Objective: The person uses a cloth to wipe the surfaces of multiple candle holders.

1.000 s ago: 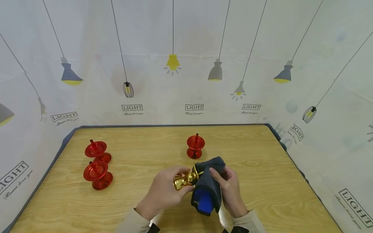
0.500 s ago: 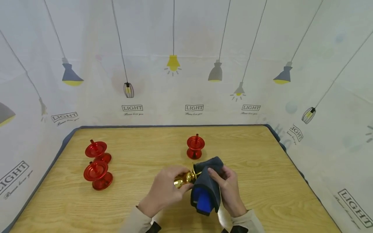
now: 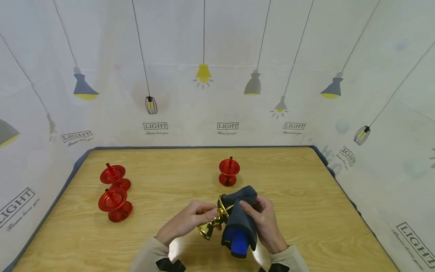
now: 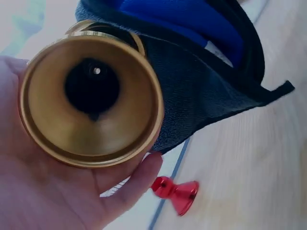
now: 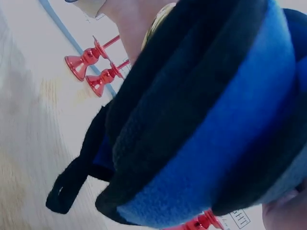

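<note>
My left hand (image 3: 187, 221) grips a shiny gold candle holder (image 3: 206, 230) by its narrow stem, tilted with the foot toward me. The foot's hollow underside faces the camera in the left wrist view. Folded around the holder's spike end is a dark grey and blue cloth (image 3: 240, 219), which my right hand (image 3: 267, 226) pinches between thumb and fingers. In the right wrist view the cloth's blue side (image 5: 230, 129) fills most of the picture and hides the gold top.
One red candle holder (image 3: 229, 170) stands upright beyond my hands. Two more, a front one (image 3: 113, 200) and a rear one (image 3: 113, 174), stand close together on the left of the wooden table (image 3: 163, 170). A lamp-printed sheet (image 3: 183, 98) surrounds the table.
My left hand has turned the gold candle holder, and its foot now dips lower toward me. The cloth and my right hand have shifted slightly left.
</note>
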`<state>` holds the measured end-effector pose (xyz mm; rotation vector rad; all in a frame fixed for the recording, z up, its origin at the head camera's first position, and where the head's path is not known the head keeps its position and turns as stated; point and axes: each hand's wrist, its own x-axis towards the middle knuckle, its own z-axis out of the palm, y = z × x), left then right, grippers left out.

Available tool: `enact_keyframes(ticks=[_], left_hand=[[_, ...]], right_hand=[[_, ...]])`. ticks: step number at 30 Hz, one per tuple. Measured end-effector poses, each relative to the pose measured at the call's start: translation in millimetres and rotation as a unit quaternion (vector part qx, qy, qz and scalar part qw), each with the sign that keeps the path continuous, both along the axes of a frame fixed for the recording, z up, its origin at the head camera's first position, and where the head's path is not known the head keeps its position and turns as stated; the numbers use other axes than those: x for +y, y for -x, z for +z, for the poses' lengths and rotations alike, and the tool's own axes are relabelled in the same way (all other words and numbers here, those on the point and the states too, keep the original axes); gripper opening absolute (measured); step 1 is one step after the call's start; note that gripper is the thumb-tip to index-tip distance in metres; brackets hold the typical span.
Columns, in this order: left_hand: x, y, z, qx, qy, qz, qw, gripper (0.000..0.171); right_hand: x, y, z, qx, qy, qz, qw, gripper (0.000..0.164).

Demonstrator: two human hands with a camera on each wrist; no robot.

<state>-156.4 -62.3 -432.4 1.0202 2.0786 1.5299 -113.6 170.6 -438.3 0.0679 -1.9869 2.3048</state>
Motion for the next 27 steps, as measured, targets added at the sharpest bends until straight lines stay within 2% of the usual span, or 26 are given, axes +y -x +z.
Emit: enact_keyframes(ticks=[2,3,5,6,7,9,11,12,13,14,15,16,17,18,20,22,24,25,27], left_hand=[[1.3,-4.4,2.2,0.036,0.031,0.049,0.9977,0.03],[2.8,-7.3,3.4,0.064,0.045,0.079,0.9938,0.029],[7.5,-13.2,5.0,0.139,0.076,0.134,0.9782,0.033],[10.3,-16.2,5.4,0.187,0.088,0.157,0.9657,0.037],[13.2,-18.3,5.0,0.24,0.1,0.178,0.9491,0.04],[18.7,-21.8,2.8,0.343,0.125,0.214,0.9059,0.048],[22.9,-24.0,0.1,0.423,0.146,0.243,0.8602,0.053],[24.3,-24.6,-1.2,0.447,0.153,0.254,0.844,0.054],[25.6,-24.9,-2.1,0.46,0.158,0.262,0.8336,0.055],[26.4,-25.2,-2.7,0.467,0.159,0.266,0.8284,0.054],[26.7,-25.4,-2.8,0.467,0.157,0.266,0.8287,0.053],[26.8,-25.3,-2.7,0.459,0.153,0.264,0.8344,0.051],[26.4,-25.1,-2.3,0.446,0.149,0.258,0.8441,0.048],[25.6,-24.7,-2.1,0.424,0.144,0.248,0.8589,0.045],[22.9,-23.2,-1.5,0.361,0.132,0.214,0.8982,0.038],[19.2,-20.4,-1.3,0.277,0.12,0.17,0.9382,0.03],[14.6,-15.9,-1.8,0.182,0.097,0.115,0.9718,0.024],[12.2,-13.1,-2.0,0.139,0.082,0.085,0.9832,0.021],[7.6,-7.2,-3.5,0.054,0.046,0.024,0.9972,0.023]], right_hand=[[-2.2,-0.4,1.7,-0.005,-0.012,-0.021,1.0,0.008],[-3.2,-0.5,2.3,-0.01,-0.018,-0.032,0.999,0.005],[-4.6,0.2,2.4,-0.022,-0.026,-0.055,0.998,0.004],[-5.4,0.6,2.7,-0.028,-0.027,-0.065,0.997,0.006],[-6.3,1.0,3.0,-0.035,-0.025,-0.073,0.996,0.009],[-8.0,1.9,3.6,-0.049,-0.013,-0.085,0.995,0.014],[-9.8,2.5,4.8,-0.06,0.002,-0.093,0.994,0.018],[-10.7,2.5,5.3,-0.064,0.008,-0.096,0.993,0.019],[-11.1,2.3,5.5,-0.066,0.012,-0.098,0.993,0.02],[-11.3,2.1,5.5,-0.067,0.014,-0.099,0.993,0.019],[-11.3,1.7,5.3,-0.066,0.015,-0.099,0.993,0.018],[-11.2,1.3,4.7,-0.065,0.016,-0.098,0.993,0.016],[-10.8,0.7,4.0,-0.064,0.016,-0.097,0.993,0.013],[-10.3,0.2,3.3,-0.061,0.015,-0.093,0.994,0.011],[-8.6,-0.8,1.5,-0.056,0.014,-0.081,0.995,0.008],[-6.2,-1.5,-0.1,-0.051,0.011,-0.061,0.997,0.006],[-3.4,-2.0,-1.5,-0.047,0.004,-0.038,0.998,0.006],[-1.8,-2.2,-2.2,-0.046,0.002,-0.025,0.999,0.006],[1.5,-2.7,-3.4,-0.043,-0.006,-0.001,0.999,0.007]])
